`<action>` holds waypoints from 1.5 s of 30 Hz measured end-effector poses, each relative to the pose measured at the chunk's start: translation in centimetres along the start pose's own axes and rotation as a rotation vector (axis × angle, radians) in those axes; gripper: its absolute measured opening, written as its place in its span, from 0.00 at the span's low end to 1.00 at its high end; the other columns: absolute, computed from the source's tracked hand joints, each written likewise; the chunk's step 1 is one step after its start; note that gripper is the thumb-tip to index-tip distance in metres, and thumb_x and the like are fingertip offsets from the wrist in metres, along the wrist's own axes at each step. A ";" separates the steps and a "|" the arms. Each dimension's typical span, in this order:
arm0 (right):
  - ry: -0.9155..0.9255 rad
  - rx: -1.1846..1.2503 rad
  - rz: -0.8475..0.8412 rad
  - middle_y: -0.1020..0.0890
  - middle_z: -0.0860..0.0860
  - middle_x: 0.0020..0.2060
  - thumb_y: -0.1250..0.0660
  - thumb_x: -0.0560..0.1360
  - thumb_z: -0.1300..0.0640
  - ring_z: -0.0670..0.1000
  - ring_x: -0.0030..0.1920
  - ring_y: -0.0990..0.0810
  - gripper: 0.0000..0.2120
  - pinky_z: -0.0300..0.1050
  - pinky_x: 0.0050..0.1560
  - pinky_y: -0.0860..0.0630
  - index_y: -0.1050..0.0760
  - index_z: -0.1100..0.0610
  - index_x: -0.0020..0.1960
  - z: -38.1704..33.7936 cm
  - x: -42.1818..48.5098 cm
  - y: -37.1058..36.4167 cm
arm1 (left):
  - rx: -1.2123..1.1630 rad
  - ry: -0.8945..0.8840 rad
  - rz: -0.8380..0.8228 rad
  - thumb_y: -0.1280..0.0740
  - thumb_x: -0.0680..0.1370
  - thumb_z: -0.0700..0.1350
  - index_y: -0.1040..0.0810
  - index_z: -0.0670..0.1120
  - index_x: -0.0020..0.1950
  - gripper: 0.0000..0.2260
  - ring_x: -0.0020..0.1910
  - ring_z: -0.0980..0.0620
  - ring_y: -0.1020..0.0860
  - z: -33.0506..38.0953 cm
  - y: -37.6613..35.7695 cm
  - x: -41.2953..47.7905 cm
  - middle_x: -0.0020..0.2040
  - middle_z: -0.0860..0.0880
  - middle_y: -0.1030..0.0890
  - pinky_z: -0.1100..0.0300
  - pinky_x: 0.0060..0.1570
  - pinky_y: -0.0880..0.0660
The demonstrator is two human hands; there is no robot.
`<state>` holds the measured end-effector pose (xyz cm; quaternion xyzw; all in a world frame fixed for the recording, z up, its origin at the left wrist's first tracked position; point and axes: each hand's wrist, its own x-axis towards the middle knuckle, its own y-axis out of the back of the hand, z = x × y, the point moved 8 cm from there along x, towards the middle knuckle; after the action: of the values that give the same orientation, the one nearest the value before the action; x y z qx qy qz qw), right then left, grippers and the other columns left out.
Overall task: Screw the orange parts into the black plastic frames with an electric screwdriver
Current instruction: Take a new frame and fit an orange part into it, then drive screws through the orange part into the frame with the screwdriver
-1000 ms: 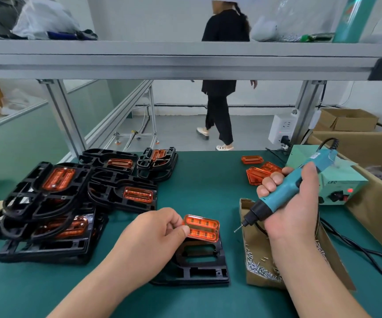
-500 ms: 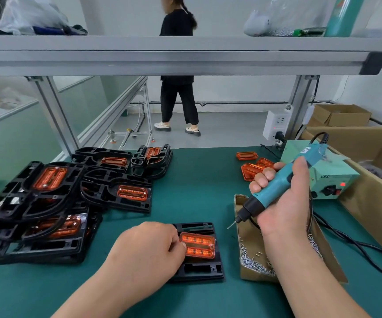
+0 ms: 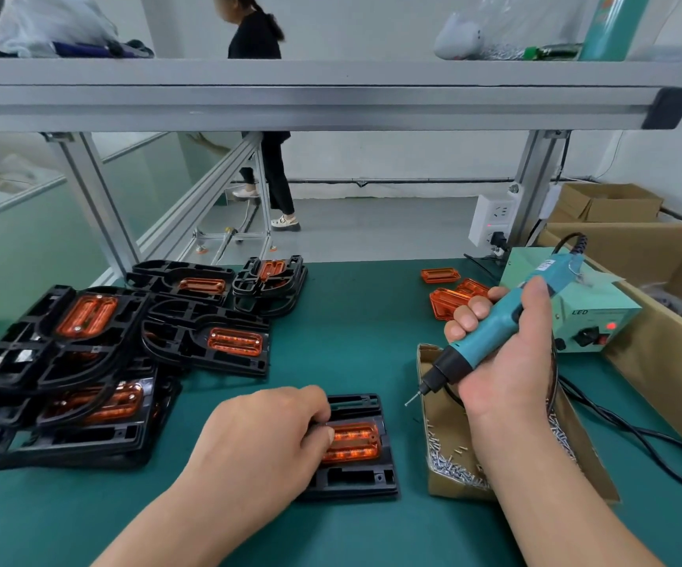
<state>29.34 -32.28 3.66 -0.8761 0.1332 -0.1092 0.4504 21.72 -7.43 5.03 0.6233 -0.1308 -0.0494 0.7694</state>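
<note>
Glowing orange part (image 3: 355, 441) seated in black frame (image 3: 351, 478), pinched by left hand (image 3: 265, 439); right hand (image 3: 507, 362) gripping screwdriver (image 3: 490, 327).

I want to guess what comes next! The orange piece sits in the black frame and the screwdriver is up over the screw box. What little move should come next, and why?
Probably bring the screwdriver down onto the orange part. The left hand holds that part seated in the black frame, while the right hand holds the tool's tip raised over the screw box.
</note>
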 end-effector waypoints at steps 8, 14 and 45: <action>-0.003 0.008 -0.003 0.26 0.50 0.36 0.32 0.82 0.40 0.49 0.34 0.27 0.17 0.42 0.34 0.26 0.25 0.54 0.47 0.0 0.0 -0.1 | 0.076 -0.047 -0.111 0.42 0.83 0.60 0.22 0.62 0.60 0.11 0.49 0.58 0.22 0.5 -1.5 0.3 0.49 0.60 0.23 0.61 0.45 0.27; 0.001 0.010 0.003 0.27 0.50 0.36 0.32 0.82 0.40 0.49 0.34 0.28 0.17 0.41 0.34 0.26 0.26 0.54 0.47 -0.1 0.1 -0.1 | 0.095 -0.059 -0.149 0.42 0.83 0.59 0.21 0.59 0.58 0.11 0.50 0.57 0.21 0.3 -1.7 0.0 0.51 0.59 0.21 0.56 0.52 0.22; -0.011 0.022 -0.007 0.27 0.51 0.35 0.33 0.83 0.41 0.49 0.33 0.28 0.17 0.42 0.33 0.27 0.25 0.54 0.46 0.1 -0.1 -0.7 | -0.962 0.145 -0.146 0.38 0.85 0.41 0.20 0.60 0.48 0.15 0.37 0.46 0.13 -0.6 -1.2 0.2 0.43 0.47 0.13 0.60 0.36 0.19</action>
<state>29.35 -31.76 4.13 -0.8721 0.1265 -0.1075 0.4604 22.17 -7.20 3.73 0.2069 0.0050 -0.1145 0.9716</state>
